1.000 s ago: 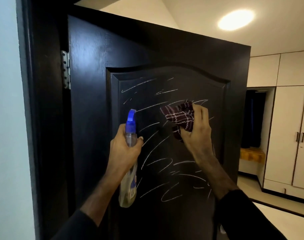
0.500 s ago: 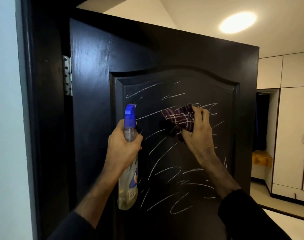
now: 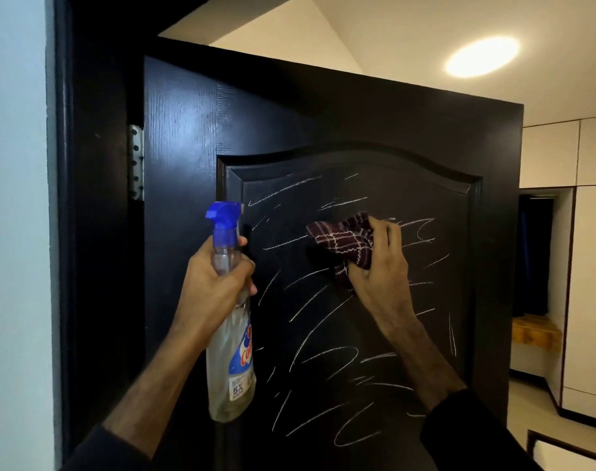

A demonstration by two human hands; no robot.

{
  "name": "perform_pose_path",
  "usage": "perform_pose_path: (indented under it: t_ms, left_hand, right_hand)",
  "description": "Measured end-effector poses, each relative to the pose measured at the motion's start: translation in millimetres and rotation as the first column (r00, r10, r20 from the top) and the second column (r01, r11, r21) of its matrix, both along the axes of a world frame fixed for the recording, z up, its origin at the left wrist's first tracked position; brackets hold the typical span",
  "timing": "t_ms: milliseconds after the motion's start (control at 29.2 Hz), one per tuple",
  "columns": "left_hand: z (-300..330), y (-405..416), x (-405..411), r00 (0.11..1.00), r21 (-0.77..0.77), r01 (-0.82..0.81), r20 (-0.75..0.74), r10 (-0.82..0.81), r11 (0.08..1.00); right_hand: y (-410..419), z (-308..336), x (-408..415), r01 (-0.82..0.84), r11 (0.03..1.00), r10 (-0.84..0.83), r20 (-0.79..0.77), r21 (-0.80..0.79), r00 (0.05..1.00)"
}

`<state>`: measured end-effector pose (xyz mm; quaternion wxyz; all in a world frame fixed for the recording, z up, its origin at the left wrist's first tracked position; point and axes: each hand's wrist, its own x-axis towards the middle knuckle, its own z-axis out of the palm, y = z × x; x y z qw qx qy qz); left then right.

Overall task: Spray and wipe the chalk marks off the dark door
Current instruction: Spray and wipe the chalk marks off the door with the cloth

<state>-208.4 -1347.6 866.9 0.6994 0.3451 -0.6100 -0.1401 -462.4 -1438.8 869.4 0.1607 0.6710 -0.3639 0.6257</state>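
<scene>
The dark door [image 3: 323,113] stands half open in front of me, its arched panel covered with white chalk marks [image 3: 323,321]. My left hand [image 3: 211,287] grips a clear spray bottle [image 3: 230,355] with a blue trigger head, held upright at the panel's left edge with the nozzle facing the door. My right hand [image 3: 381,270] presses a bunched maroon checked cloth [image 3: 344,243] against the upper middle of the panel, over the chalk lines.
The dark door frame [image 3: 92,232] with a metal hinge [image 3: 137,161] is at the left, beside a pale wall [image 3: 14,232]. Past the door's right edge are white wardrobes [image 3: 592,266], a wooden shelf [image 3: 534,333] and a lit ceiling lamp [image 3: 480,57].
The spray bottle has risen a little in my left hand. My right hand keeps the cloth on the same part of the panel. My view has shifted left, so the door sits further right.
</scene>
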Motion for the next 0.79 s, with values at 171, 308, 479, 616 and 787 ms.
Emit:
perform_pose_path:
  t_ms: [171, 308, 479, 616, 787]
  left_hand:
    - [4, -2, -5, 1.0, 0.015, -0.017, -0.005, 0.017, 1.0]
    - [3, -6, -10, 0.999, 0.032, -0.048, 0.014, 0.047, 0.998]
    - [3, -10, -13, 0.997, 0.055, -0.069, 0.02, 0.068, 0.996]
    - [4, -11, -15, 0.996, 0.034, -0.092, 0.026, 0.091, 0.995]
    - [7, -7, -14, 0.997, 0.02, -0.064, 0.037, 0.063, 0.998]
  right_hand:
    - [-7, -1, -5, -0.019, 1.0, 0.019, 0.005, 0.011, 1.0]
    - [-9, -2, -11, -0.038, 0.999, 0.038, -0.002, 0.026, 0.999]
    - [-11, -2, -11, -0.052, 0.998, 0.052, -0.001, 0.037, 0.999]
    - [-13, -2, -10, -0.065, 0.997, 0.065, -0.004, 0.039, 0.998]
    - [-14, -2, -8, -0.072, 0.996, 0.073, -0.011, 0.043, 0.997]
